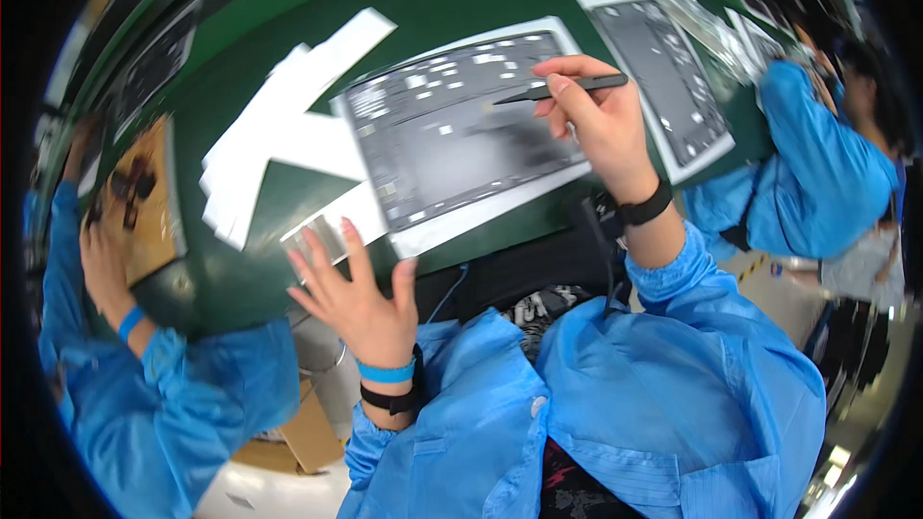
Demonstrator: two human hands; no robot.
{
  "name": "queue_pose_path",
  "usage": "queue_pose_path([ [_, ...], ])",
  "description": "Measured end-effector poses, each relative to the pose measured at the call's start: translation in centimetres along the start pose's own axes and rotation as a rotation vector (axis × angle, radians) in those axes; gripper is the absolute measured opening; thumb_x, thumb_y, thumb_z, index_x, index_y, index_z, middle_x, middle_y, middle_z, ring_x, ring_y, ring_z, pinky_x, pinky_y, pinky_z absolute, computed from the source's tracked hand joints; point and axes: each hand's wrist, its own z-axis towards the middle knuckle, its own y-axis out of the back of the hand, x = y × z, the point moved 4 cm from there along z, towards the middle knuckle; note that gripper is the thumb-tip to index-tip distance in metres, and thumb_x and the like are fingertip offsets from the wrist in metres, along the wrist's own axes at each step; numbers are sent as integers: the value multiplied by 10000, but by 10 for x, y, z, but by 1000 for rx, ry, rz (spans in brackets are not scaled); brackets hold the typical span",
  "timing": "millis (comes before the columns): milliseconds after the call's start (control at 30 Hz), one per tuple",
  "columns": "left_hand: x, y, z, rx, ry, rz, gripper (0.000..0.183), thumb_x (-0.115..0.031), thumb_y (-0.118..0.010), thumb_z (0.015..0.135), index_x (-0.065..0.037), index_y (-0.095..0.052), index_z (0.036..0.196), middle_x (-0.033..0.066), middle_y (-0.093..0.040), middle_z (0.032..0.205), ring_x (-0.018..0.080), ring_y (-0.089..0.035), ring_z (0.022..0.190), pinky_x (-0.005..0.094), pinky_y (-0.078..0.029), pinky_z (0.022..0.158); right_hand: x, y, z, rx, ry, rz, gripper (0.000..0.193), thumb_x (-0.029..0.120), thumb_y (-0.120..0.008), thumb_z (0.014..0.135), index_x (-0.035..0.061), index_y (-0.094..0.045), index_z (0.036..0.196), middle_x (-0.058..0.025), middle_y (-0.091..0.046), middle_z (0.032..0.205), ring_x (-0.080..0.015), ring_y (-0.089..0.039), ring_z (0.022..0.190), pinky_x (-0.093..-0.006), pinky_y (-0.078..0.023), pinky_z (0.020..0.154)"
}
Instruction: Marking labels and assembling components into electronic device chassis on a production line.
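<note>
1. Head view, far left: a co-worker's hand (pixel 104 255) rests by a brown board (pixel 154 216) bearing small dark parts, on the green table (pixel 312 194).
2. Right of that, overlapping white sheets (pixel 258 139) lie fanned out; they look like thin, light card that would bend easily, best lifted by a free corner.
3. Nearer, the person's left hand (pixel 361 315) is empty, its fingers spread apart over the near end of a pale strip (pixel 363 214); whether the fingertips touch it, I cannot tell.
4. At the centre, the dark panel (pixel 437 159) lies flat on a white backing sheet (pixel 442 238), dotted with small white pieces, mostly along its far side. It seems thin, stiff and fairly light, with a smooth middle that could smear or scratch; the long near and far edges look the safest hold.
5. Above the panel's right part, the person's right hand (pixel 611 130) has thumb and fingers closed on black tweezers (pixel 598 84). They look light and rigid, with fine, easily bent tips, so the grip suits the middle of the shaft. The tips point left over the panel; contact is unclear.
6. Farther right, a second dark panel (pixel 661 77) lies on white backing.
</note>
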Motion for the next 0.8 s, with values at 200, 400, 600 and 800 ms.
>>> queue_pose_path([
  [200, -141, -10, 36, 117, -440, -360, 532, -276, -666, 890, -52, -534, 1354, 235, -429, 1439, 418, -402, 1348, 569, -283, 1113, -27, 112, -1, -17, -58, -91, 175, 102, -575, 929, -28, -668, 1002, -19, -587, 654, -85, -580, 616, -217, -429, 544],
  [400, -196, -58, 50, 110, -409, -368, 578, -301, -662, 897, -3, -496, 1363, 239, -444, 1415, 409, -421, 1333, 529, -335, 1106, -19, 106, -9, 123, -76, -253, 163, 110, -570, 933, -10, -657, 1003, -8, -620, 759, -53, -574, 646, -206, -432, 554],
  [600, -195, -65, 46, 113, -427, -287, 596, -306, -666, 890, 19, -492, 1359, 236, -426, 1438, 401, -406, 1348, 529, -330, 1109, -14, 106, -6, 135, -14, -431, 163, 92, -555, 918, -19, -658, 979, -28, -638, 819, -63, -590, 684, -211, -440, 578],
  [800, -196, -65, 49, 122, -418, -291, 589, -303, -666, 888, 21, -499, 1350, 230, -419, 1450, 395, -399, 1355, 531, -325, 1111, -12, 107, -5, 93, -29, -370, 180, 126, -581, 897, -19, -663, 966, -26, -640, 763, -77, -589, 674, -241, -472, 624],
])
